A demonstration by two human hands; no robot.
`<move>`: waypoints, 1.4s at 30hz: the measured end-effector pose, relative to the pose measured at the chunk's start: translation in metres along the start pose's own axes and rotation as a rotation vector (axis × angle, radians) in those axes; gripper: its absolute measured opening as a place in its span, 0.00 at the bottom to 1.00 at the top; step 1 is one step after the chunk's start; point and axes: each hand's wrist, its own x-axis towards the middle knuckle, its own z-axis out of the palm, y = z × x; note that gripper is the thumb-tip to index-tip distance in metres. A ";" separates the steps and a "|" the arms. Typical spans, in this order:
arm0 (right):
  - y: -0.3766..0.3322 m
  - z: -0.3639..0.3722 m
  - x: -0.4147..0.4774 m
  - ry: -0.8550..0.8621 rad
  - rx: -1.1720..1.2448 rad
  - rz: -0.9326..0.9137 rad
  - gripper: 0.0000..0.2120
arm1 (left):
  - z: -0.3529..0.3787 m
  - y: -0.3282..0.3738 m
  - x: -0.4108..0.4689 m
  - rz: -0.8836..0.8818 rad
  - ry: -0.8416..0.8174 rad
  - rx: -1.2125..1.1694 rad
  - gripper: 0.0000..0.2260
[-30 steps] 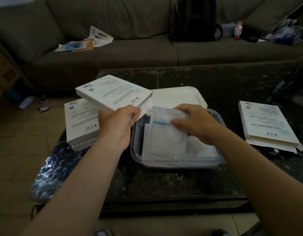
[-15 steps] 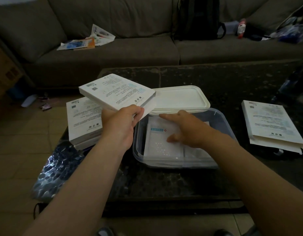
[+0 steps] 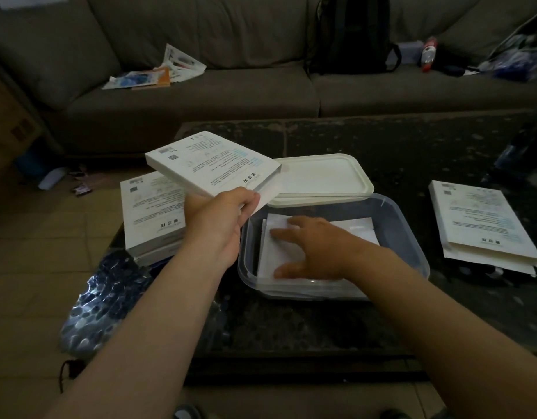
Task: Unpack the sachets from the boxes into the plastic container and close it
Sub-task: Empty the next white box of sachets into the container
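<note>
Sachets (image 3: 359, 234), flat white, in clear rectangular container (image 3: 403, 237) under flat-fingered right grip (image 3: 315, 246); left grip (image 3: 219, 219) pinching thin cardboard box (image 3: 213, 164).

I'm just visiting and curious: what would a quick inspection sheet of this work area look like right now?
Surface: dark speckled stone coffee table, dimly lit.
Job's things: clear plastic container holds white sachets; its white lid lies off, behind it; stack of white boxes at the left, flat white boxes at the right.
Clutter: crumpled bubble wrap at the table's left edge.
Hands: left hand grips a white cardboard box raised above the table; right hand lies open on the sachets.
Cables: thin dark loop on the floor, cable or strap unclear.
Surroundings: grey sofa with loose papers and a black backpack; tiled floor.
</note>
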 end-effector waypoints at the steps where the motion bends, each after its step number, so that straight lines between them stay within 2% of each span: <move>1: 0.001 0.002 0.001 -0.018 -0.001 -0.019 0.39 | 0.000 0.000 0.000 0.000 -0.005 0.007 0.28; 5: 0.004 0.006 0.006 -0.058 -0.010 -0.065 0.39 | 0.001 -0.001 0.000 -0.002 -0.017 0.015 0.22; 21: 0.001 0.008 0.006 -0.173 -0.076 -0.054 0.38 | 0.004 -0.004 -0.007 -0.059 -0.068 0.026 0.21; 23: 0.000 0.005 0.004 -0.095 0.005 -0.018 0.35 | 0.003 -0.002 -0.007 -0.078 -0.082 -0.021 0.24; 24: 0.000 0.002 0.002 0.015 0.061 0.008 0.30 | 0.003 -0.001 -0.006 -0.088 -0.089 -0.049 0.25; 27: -0.001 -0.010 -0.004 0.521 0.338 0.046 0.07 | 0.001 0.002 -0.004 -0.116 -0.112 -0.104 0.26; 28: -0.002 -0.014 -0.006 0.652 0.480 0.054 0.04 | 0.001 0.003 -0.004 -0.122 -0.112 -0.113 0.26; 30: -0.005 -0.020 -0.008 0.781 0.685 0.044 0.02 | 0.000 0.003 -0.004 -0.130 -0.117 -0.122 0.26; 35: -0.013 -0.016 -0.002 0.738 0.799 0.011 0.11 | 0.001 0.001 -0.008 -0.130 -0.176 -0.085 0.25; 39: -0.012 -0.019 0.000 0.707 0.949 -0.010 0.13 | 0.002 0.000 -0.012 -0.124 -0.210 -0.062 0.24; 42: -0.011 -0.019 -0.002 0.679 0.879 -0.016 0.17 | 0.001 0.001 -0.010 -0.135 -0.219 -0.073 0.23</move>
